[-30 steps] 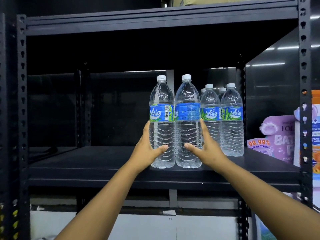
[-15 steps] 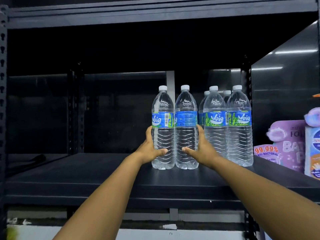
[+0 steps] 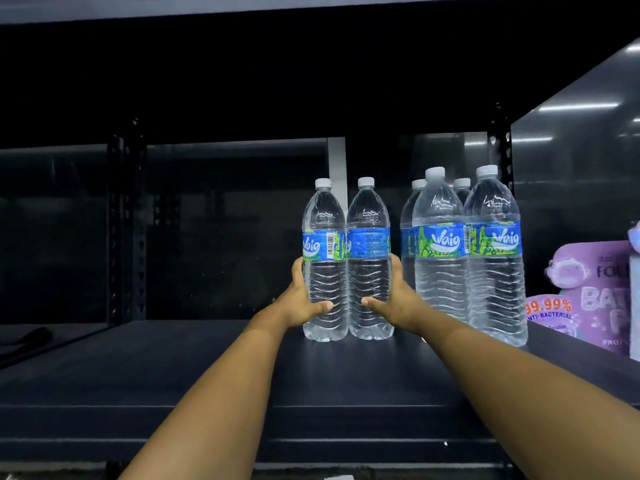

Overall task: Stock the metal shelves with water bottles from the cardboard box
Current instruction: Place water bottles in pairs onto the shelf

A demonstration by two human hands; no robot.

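Observation:
Two clear water bottles with blue labels and white caps stand side by side on the dark metal shelf (image 3: 173,368). My left hand (image 3: 300,301) grips the left bottle (image 3: 325,268) from its left side, thumb across the front. My right hand (image 3: 393,299) grips the right bottle (image 3: 369,268) from its right side, thumb in front. Just right of them stands a group of several identical bottles (image 3: 465,258), two in front and more behind. The cardboard box is not in view.
Purple anti-bacterial packs (image 3: 585,292) sit on the neighbouring shelf at the far right, behind a glossy dark side panel (image 3: 575,161). A perforated upright post (image 3: 126,220) stands at the back left. The upper shelf edge (image 3: 311,5) runs overhead.
Both hands have pushed the two bottles deeper onto the shelf, to the left of the standing group. My view has moved closer to the shelf.

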